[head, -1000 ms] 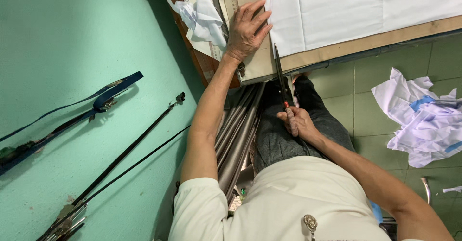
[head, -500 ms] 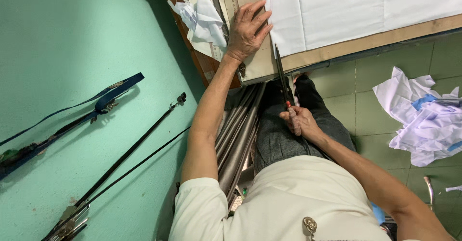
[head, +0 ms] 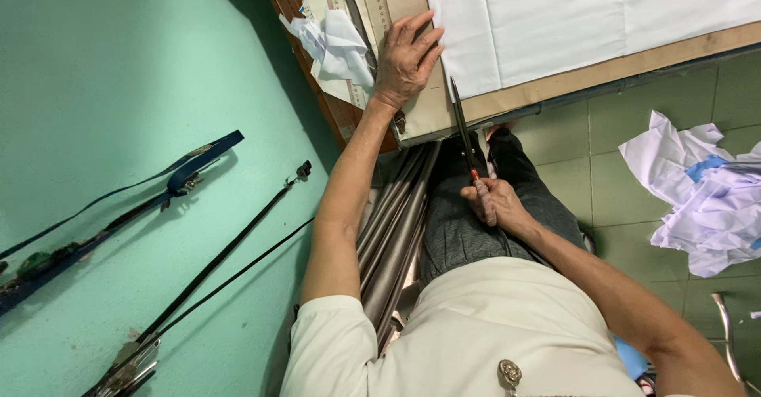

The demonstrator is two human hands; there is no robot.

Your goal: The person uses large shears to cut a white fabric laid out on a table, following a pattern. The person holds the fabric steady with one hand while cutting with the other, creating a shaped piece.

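Upper centre, the left hand presses flat beside the white cloth, blocking that table corner. Scissors cross the table edge below it. Bare cloth runs open to the upper right. Crumpled paper, apparently loose, crowds the upper left.

Long dark scissors with red at the handle reach up over the table's near edge, tips at the white cloth's corner.
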